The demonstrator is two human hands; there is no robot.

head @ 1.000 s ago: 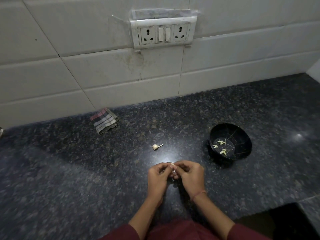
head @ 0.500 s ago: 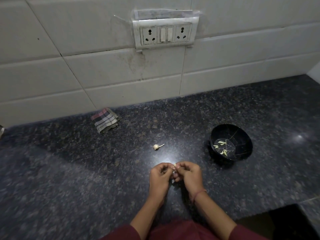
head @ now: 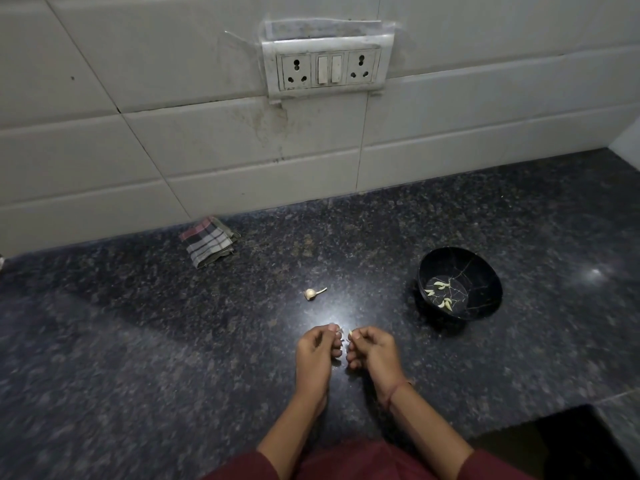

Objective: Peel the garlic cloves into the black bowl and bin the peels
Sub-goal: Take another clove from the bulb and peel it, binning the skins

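My left hand (head: 318, 348) and my right hand (head: 372, 348) hover side by side low over the dark granite counter (head: 173, 358), a small gap between them. My right fingertips pinch a pale garlic clove (head: 350, 333). My left fingertips pinch a thin bit of peel (head: 338, 329). The black bowl (head: 485, 282) stands to the right and a little farther away, with several peeled cloves (head: 440, 292) on its bottom. A small garlic piece with a stalk (head: 310, 294) lies on the counter just beyond my hands.
A folded checked cloth (head: 207, 241) lies at the back left by the tiled wall. A switch and socket plate (head: 327, 68) is on the wall. A dark opening (head: 568, 441) cuts the counter's near right corner.
My hands, which were touching at the fingertips around the clove, have drawn slightly apart; the clove stays in the right and peel in the left.
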